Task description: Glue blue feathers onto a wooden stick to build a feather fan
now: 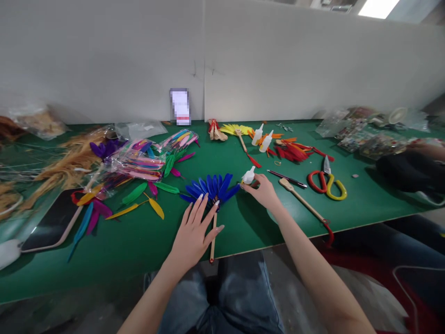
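1. Resting splayed on the blue feather fan [213, 183]: the left hand [195, 228]!
2. Right hand [264, 191] pinches a white bottle [249, 176], the hands apart!
3. Fan's wooden stick [213, 245] meets the tabletop's [243, 232] front edge!

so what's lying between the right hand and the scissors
A dark pen and a wooden stick lie between the right hand and the scissors, as the head view shows.
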A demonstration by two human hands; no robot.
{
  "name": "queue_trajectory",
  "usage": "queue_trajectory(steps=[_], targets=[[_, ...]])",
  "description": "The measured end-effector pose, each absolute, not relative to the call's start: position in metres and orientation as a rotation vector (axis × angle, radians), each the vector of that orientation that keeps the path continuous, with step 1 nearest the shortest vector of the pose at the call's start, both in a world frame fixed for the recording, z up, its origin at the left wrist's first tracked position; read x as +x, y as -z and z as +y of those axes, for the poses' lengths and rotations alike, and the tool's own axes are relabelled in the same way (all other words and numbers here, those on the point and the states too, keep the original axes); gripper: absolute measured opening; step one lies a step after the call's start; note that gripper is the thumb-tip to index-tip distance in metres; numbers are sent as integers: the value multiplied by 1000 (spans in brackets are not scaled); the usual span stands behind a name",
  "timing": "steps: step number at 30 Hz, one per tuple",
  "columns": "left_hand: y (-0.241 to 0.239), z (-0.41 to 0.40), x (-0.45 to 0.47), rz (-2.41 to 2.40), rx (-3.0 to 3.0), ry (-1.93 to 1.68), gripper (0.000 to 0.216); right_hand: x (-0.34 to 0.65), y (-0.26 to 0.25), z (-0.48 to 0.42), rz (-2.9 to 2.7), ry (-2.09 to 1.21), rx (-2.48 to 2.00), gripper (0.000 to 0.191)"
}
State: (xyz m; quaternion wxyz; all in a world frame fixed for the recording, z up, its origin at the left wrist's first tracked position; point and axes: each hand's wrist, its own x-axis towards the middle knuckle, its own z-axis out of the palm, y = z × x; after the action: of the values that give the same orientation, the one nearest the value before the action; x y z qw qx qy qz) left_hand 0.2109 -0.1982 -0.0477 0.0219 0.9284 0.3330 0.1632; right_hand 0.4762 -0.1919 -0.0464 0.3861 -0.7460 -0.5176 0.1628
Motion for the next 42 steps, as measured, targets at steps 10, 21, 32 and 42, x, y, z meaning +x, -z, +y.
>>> queue_trajectory(steps=[10,21,32,42], targets=[[49,-198,211,1039,2893,-463,54,513,46,-170,-1285,-338,-1975,39],[50,-198,210,1034,2878,-487,54,520,62,-157,-1003,-334,-1843,57],[49,-198,211,1031,2886,-490,54,473,34,-176,-1250,-457,-1802,44],[50,-199,212,1046,2895,-487,54,454,27,-149,-1336,-646,-1818,40]])
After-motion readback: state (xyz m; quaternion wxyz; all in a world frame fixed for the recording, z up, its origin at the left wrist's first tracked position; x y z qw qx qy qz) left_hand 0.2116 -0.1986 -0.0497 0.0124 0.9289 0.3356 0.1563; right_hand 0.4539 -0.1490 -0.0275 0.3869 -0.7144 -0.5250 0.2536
